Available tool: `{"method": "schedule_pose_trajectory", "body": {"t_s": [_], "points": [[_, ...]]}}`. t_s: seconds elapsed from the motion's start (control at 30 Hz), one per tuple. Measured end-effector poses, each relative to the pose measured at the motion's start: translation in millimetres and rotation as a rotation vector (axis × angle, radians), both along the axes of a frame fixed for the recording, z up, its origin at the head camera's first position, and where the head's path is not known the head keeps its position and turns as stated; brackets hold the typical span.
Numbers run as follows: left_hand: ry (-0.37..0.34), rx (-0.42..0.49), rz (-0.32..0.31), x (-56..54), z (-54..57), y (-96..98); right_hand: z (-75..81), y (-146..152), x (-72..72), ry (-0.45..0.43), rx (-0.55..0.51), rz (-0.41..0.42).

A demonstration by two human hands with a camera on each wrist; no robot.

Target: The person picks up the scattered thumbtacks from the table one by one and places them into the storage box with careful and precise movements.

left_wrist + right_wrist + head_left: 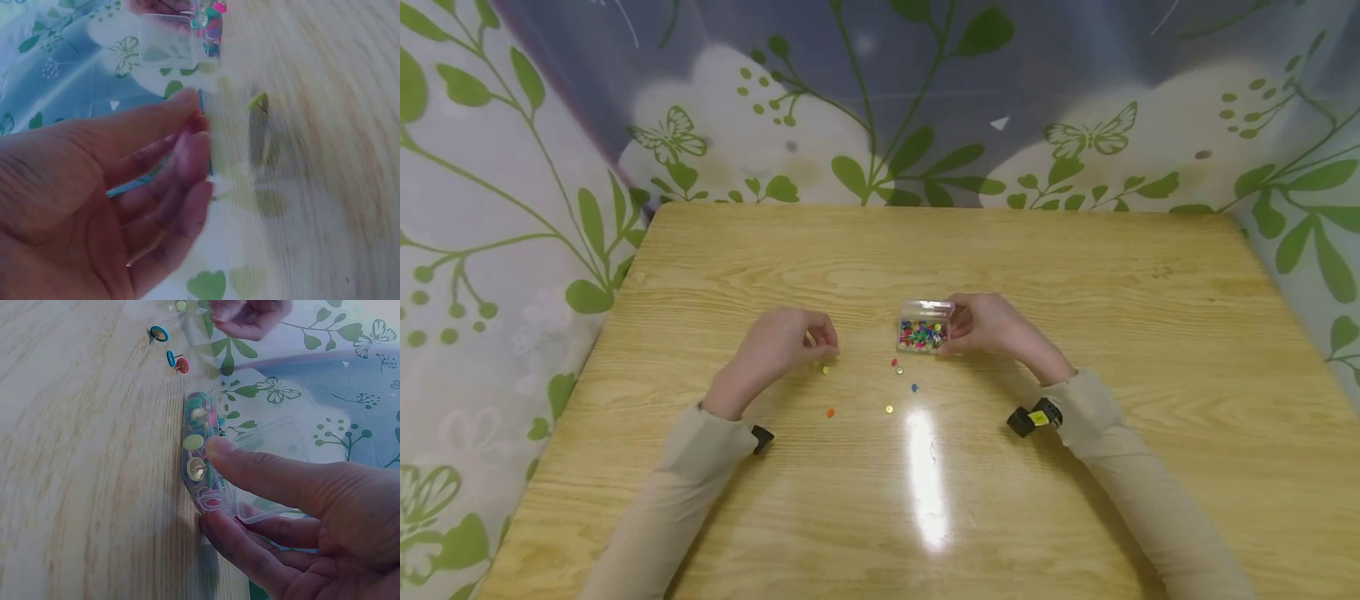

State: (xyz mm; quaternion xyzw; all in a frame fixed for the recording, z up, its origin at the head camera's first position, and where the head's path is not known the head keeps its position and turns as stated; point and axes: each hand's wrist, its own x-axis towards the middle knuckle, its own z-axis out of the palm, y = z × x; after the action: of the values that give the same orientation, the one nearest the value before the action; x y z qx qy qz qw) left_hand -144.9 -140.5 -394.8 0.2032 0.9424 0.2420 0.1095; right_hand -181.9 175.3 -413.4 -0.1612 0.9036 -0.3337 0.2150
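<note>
My right hand [988, 323] grips the right side of a small clear plastic box [898, 333], its thumb and fingers on the wall. The box's hinged lid [278, 462] stands raised, and colourful thumbtacks [922, 334] fill the tray. To the left, my left hand [782, 340] hovers just over the table, thumb and fingertips close together, fingers loosely curled; nothing shows between them. A yellow thumbtack [257, 100] lies on the table near those fingertips, apart from them. Between the hands lie a pink thumbtack [894, 362] and a gold-coloured one [900, 371].
Nearer the person are a blue thumbtack [914, 387], another yellow one [890, 409] and an orange one [831, 412] on the wooden table [1075, 517]. A leaf-patterned wall covering [820, 150] rises at the table's far edge and on the sides.
</note>
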Motion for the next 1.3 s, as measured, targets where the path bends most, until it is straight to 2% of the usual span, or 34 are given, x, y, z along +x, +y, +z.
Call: {"method": "schedule_pose_trajectory", "body": {"t_s": [0.2, 0.43, 0.53, 0.8, 0.9, 1.03, 1.17, 1.3], "points": [[-0.066, -0.076, -0.051, 3.6, -4.7, -6.4, 0.0, 0.0, 0.1, -0.009, -0.001, -0.011], [-0.062, -0.097, -0.056, 5.4, -6.7, -6.8, -0.5, -0.7, 0.0, -0.011, -0.005, -0.015], [-0.038, -0.088, -0.061, 5.3, -8.2, -6.6, -0.7, -1.3, -0.3, -0.014, -0.015, -0.015], [0.019, -0.014, 0.022, 2.5, -8.7, -4.4, -1.3, -0.5, -0.4, -0.011, -0.016, -0.017], [0.038, -0.009, 0.035, 1.5, -7.7, 0.7, -0.7, 0.7, 0.1, -0.001, -0.009, -0.015], [0.057, -0.022, 0.02, -0.4, -9.2, 11.0, 0.3, 1.5, 0.4, 0.008, -0.003, -0.011], [0.069, -0.019, -0.011, -3.4, -9.3, 26.1, 0.4, 1.0, 0.6, 0.005, -0.002, -0.008], [0.088, -0.002, -0.068, -6.8, -8.1, 46.8, 0.9, 0.2, 1.1, 0.005, 0.0, -0.003]]}}
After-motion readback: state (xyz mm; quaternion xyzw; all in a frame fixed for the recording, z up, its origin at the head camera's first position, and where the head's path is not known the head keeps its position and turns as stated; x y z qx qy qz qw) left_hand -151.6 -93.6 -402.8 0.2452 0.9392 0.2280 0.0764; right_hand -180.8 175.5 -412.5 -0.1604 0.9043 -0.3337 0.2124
